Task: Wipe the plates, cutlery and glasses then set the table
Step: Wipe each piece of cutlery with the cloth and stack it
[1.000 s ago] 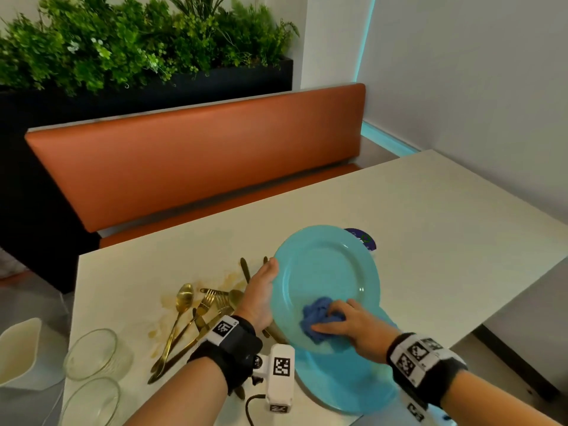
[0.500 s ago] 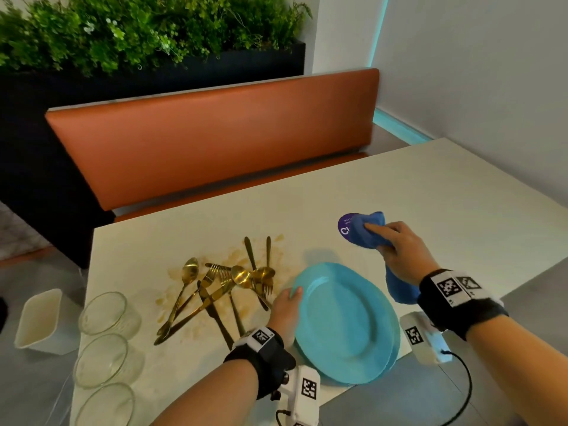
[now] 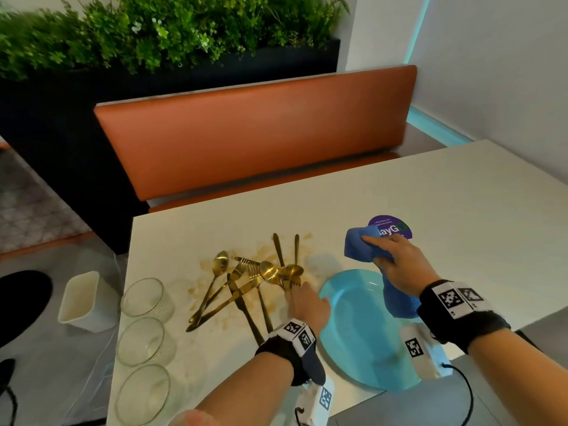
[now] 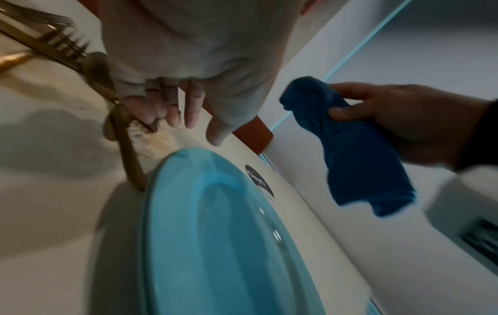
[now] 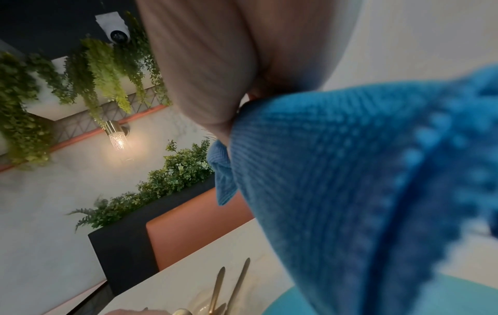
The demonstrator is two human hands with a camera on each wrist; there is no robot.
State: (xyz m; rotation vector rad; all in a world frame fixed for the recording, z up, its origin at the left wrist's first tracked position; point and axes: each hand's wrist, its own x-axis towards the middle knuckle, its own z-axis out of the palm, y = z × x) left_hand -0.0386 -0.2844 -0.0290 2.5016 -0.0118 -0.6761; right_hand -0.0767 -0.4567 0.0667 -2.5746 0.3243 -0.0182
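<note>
Turquoise plates lie stacked flat at the table's near edge, also in the left wrist view. Gold cutlery lies in a loose pile on a brown-stained patch left of them. My left hand hovers with straight fingers over the pile's right end, beside the plate rim, holding nothing. My right hand grips a blue cloth above the plates' far edge; the cloth hangs down from the fist. Three glasses stand in a row at the table's left edge.
A round purple sticker is on the table just beyond the cloth. An orange bench runs along the far side, with a planter behind it. A white bin stands on the floor left of the table. A wall borders the right.
The plate I held tilted and wiped now lies flat on the stack. My left hand let go of its rim and moved left to the cutlery. My right hand lifted the cloth away.
</note>
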